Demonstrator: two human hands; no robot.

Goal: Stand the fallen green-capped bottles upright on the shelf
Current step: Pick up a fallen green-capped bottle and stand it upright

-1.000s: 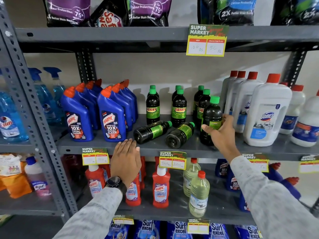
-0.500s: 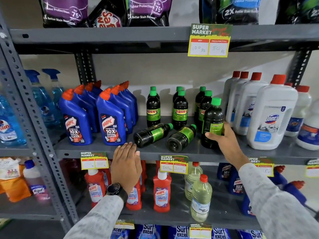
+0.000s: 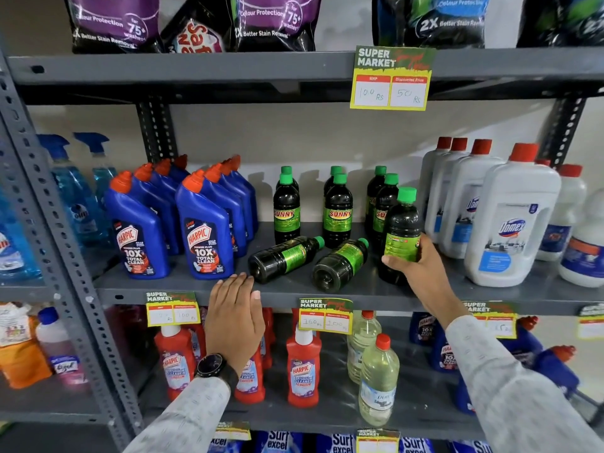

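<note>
On the far left of the middle shelf (image 3: pixel 327 291) the blue Harpic bottles (image 3: pixel 206 230) stand in tidy rows, so nothing there needs your attention.

Your left hand (image 3: pixel 233 322) lies flat, fingers together and stretched out, palm toward the shelf's front edge. It holds nothing; the fingertips reach the lip just in front of the base of the first fallen bottle (image 3: pixel 284 258), close to it, though I cannot tell whether they touch it. Judging by that posture, you are bracing yourself or waiting to take that bottle next.

That first fallen bottle lies on its side, base toward you and green cap pointing back and to the right. Just beside it, the second fallen bottle (image 3: pixel 340 264) lies the same way, cap aimed toward the standing rows. Both are round, so they may roll once nudged. Behind them the standing Sunny bottles (image 3: pixel 338 210) form three short rows, which shows where the fallen ones belong: at the front of each row.

Your right hand (image 3: pixel 421 273) is wrapped around the lower half of an upright green-capped bottle (image 3: pixel 402 230), thumb across the front of the label, fingers hidden behind. The bottle stands at the front of the right-hand row, beside the white Domex bottles (image 3: pixel 510 223). It seems you are settling it before letting go.
</note>
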